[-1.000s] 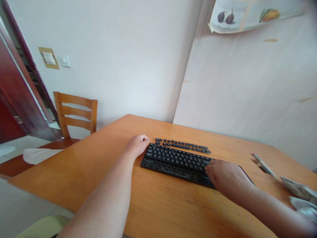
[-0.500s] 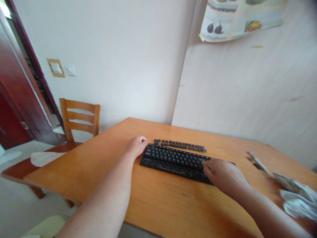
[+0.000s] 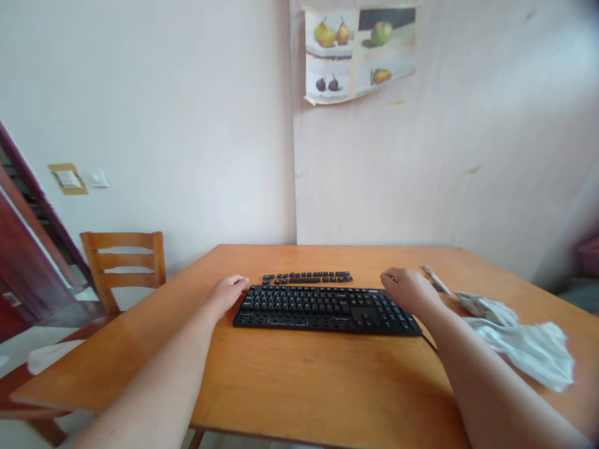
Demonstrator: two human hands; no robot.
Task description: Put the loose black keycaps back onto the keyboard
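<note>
A black keyboard (image 3: pixel 299 307) lies on the wooden table, several keycaps off its front rows. Behind it, loose keycaps (image 3: pixel 311 275) are laid out in two rows, a long space bar keycap (image 3: pixel 304 280) among them. By the keyboard's left rear corner rests my left hand (image 3: pixel 228 293), its fingers curled closed; whether it touches the edge I cannot tell. My right hand (image 3: pixel 409 289) is closed at the keyboard's right rear end, over or just behind the number keys. Anything inside either hand is hidden.
On the right of the table (image 3: pixel 304 374) lie a brush (image 3: pixel 436 279), a crumpled greyish cloth (image 3: pixel 486 308) and a pale cloth or bag (image 3: pixel 528 352). A cable (image 3: pixel 429 342) leaves the keyboard's right side. A wooden chair (image 3: pixel 124 259) stands left; fruit pictures (image 3: pixel 360 53) hang on the wall.
The view has turned right and levelled. My right hand has gone from the keyboard's main keys to its right rear end, uncovering the keys there. My left hand stays by the left corner.
</note>
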